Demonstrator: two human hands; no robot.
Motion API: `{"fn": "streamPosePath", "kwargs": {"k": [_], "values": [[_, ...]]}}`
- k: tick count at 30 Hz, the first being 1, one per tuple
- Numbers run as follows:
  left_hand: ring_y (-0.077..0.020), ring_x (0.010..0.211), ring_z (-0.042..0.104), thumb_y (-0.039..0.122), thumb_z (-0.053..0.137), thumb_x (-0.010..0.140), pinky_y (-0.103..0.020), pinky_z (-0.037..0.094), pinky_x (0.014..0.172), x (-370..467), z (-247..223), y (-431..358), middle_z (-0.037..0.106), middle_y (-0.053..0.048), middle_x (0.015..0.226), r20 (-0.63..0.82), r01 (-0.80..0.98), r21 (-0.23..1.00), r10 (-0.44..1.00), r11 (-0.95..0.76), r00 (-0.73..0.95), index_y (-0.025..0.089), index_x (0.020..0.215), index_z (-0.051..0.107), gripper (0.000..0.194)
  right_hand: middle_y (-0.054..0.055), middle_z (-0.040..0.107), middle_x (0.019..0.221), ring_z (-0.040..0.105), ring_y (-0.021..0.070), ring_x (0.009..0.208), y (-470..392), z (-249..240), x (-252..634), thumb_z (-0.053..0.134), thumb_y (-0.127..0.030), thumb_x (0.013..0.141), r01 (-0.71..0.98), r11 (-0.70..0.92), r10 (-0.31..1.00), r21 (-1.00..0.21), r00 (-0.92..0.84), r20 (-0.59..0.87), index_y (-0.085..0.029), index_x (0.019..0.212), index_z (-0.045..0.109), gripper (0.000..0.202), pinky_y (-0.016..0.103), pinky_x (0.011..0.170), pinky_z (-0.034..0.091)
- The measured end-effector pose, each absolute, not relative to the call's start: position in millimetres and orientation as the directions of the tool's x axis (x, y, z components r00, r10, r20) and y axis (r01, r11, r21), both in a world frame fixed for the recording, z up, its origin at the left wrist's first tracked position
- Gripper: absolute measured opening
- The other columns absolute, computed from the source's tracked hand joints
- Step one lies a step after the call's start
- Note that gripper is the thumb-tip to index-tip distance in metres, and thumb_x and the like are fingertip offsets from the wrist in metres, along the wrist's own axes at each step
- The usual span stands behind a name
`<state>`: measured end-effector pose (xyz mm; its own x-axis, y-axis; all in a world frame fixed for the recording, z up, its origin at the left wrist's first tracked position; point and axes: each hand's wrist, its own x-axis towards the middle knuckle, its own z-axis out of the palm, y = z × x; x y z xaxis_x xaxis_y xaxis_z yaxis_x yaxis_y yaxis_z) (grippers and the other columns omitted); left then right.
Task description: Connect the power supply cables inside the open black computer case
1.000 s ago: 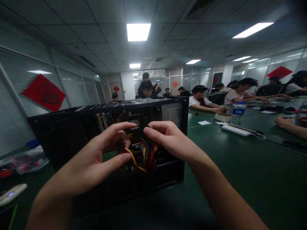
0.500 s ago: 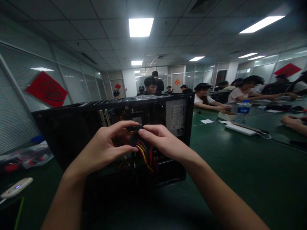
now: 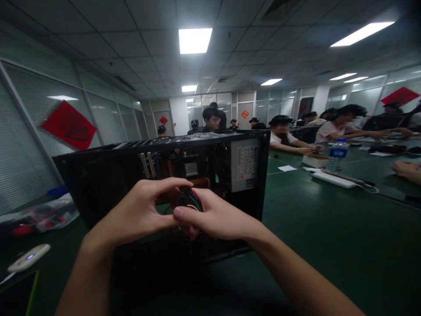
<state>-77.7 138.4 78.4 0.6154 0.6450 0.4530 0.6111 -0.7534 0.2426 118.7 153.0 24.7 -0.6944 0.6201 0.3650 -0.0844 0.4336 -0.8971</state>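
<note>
An open black computer case stands on the green table, its inside facing me. My left hand pinches a dark cable connector between thumb and fingertips in front of the case. From the other side my right hand is closed on the same connector and its coloured wires, thumb across the front. The wires are mostly hidden by the right hand. Behind the hands are a silver power supply, a square silver part and light slots.
On the green table, a water bottle, white power strip and open box stand at the right. Left are a plastic bag and a white oval device. Several people sit farther back.
The right hand has turned and moved down around the connector and wires, and its thumb now lies lower. Both hands are slightly lower; the whole view has shifted a little.
</note>
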Motion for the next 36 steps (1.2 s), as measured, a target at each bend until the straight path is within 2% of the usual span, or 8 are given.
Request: {"fn": "streamPosePath", "kwargs": {"k": [6, 10, 14, 19, 25, 29, 33, 36], "values": [[-0.0227, 0.093, 0.070, 0.046, 0.076, 0.075, -0.028, 0.057, 0.083, -81, 82, 132, 0.074, -0.006, 0.108, 0.469, 0.634, 0.229, 0.654, -0.739, 0.593, 0.022, 0.126, 0.065, 0.057, -0.004, 0.059, 0.075, 0.058, 0.0089, 0.061, 151, 27, 123, 0.070, -0.037, 0.085, -0.127, 0.368, 0.590, -0.921, -0.734, 0.337, -0.017, 0.104, 0.050, 0.034, 0.019, 0.053, 0.047], [-0.0196, 0.088, 0.070, 0.046, 0.073, 0.078, -0.026, 0.056, 0.081, -78, 80, 135, 0.074, -0.005, 0.106, 0.470, 0.658, 0.187, 0.654, -0.730, 0.593, 0.022, 0.128, 0.064, 0.056, -0.005, 0.059, 0.075, 0.055, 0.0073, 0.058, 156, 27, 128, 0.065, -0.029, 0.087, -0.098, 0.346, 0.583, -0.933, -0.756, 0.296, -0.018, 0.107, 0.049, 0.028, 0.016, 0.047, 0.043], [-0.0192, 0.089, 0.070, 0.045, 0.071, 0.080, -0.025, 0.056, 0.080, -74, 78, 136, 0.074, -0.005, 0.107, 0.453, 0.657, 0.172, 0.651, -0.734, 0.609, 0.022, 0.127, 0.063, 0.054, -0.005, 0.059, 0.073, 0.056, 0.0079, 0.056, 160, 28, 129, 0.058, -0.025, 0.088, -0.058, 0.312, 0.609, -0.948, -0.754, 0.246, -0.017, 0.104, 0.048, 0.020, 0.016, 0.045, 0.043], [-0.0221, 0.102, 0.069, 0.041, 0.074, 0.077, -0.029, 0.055, 0.090, -73, 78, 133, 0.072, -0.005, 0.117, 0.432, 0.648, 0.159, 0.643, -0.745, 0.633, 0.024, 0.126, 0.064, 0.053, -0.002, 0.063, 0.073, 0.062, 0.0102, 0.061, 159, 29, 127, 0.059, -0.025, 0.086, -0.097, 0.306, 0.565, -0.947, -0.782, 0.262, -0.017, 0.094, 0.050, 0.015, 0.020, 0.054, 0.048], [-0.0242, 0.106, 0.068, 0.046, 0.075, 0.075, -0.033, 0.054, 0.095, -70, 78, 131, 0.071, -0.006, 0.120, 0.443, 0.637, 0.158, 0.631, -0.754, 0.637, 0.024, 0.128, 0.063, 0.058, -0.001, 0.065, 0.071, 0.064, 0.0116, 0.062, 162, 26, 127, 0.058, -0.023, 0.084, -0.102, 0.310, 0.545, -0.945, -0.796, 0.265, -0.016, 0.088, 0.055, 0.009, 0.021, 0.057, 0.049], [-0.0240, 0.105, 0.068, 0.047, 0.075, 0.074, -0.032, 0.054, 0.095, -66, 78, 132, 0.072, -0.005, 0.119, 0.443, 0.629, 0.174, 0.631, -0.757, 0.637, 0.024, 0.126, 0.065, 0.057, 0.000, 0.065, 0.068, 0.063, 0.0114, 0.061, 160, 29, 128, 0.055, -0.020, 0.081, -0.068, 0.304, 0.566, -0.950, -0.789, 0.237, -0.015, 0.081, 0.056, 0.005, 0.021, 0.058, 0.049], [-0.0253, 0.108, 0.067, 0.047, 0.076, 0.072, -0.034, 0.054, 0.096, -65, 76, 135, 0.070, -0.008, 0.122, 0.461, 0.641, 0.184, 0.642, -0.745, 0.613, 0.023, 0.131, 0.060, 0.065, -0.001, 0.064, 0.067, 0.062, 0.0115, 0.059, 157, 30, 126, 0.055, -0.020, 0.078, -0.097, 0.260, 0.603, -0.961, -0.761, 0.240, -0.016, 0.083, 0.053, 0.006, 0.021, 0.056, 0.048], [-0.0242, 0.103, 0.068, 0.048, 0.075, 0.073, -0.032, 0.056, 0.089, -65, 75, 137, 0.071, -0.008, 0.117, 0.465, 0.653, 0.189, 0.653, -0.734, 0.598, 0.021, 0.128, 0.059, 0.063, -0.002, 0.064, 0.068, 0.062, 0.0112, 0.059, 158, 29, 128, 0.054, -0.019, 0.078, -0.095, 0.269, 0.611, -0.958, -0.752, 0.246, -0.017, 0.085, 0.051, 0.008, 0.021, 0.056, 0.048]]}}
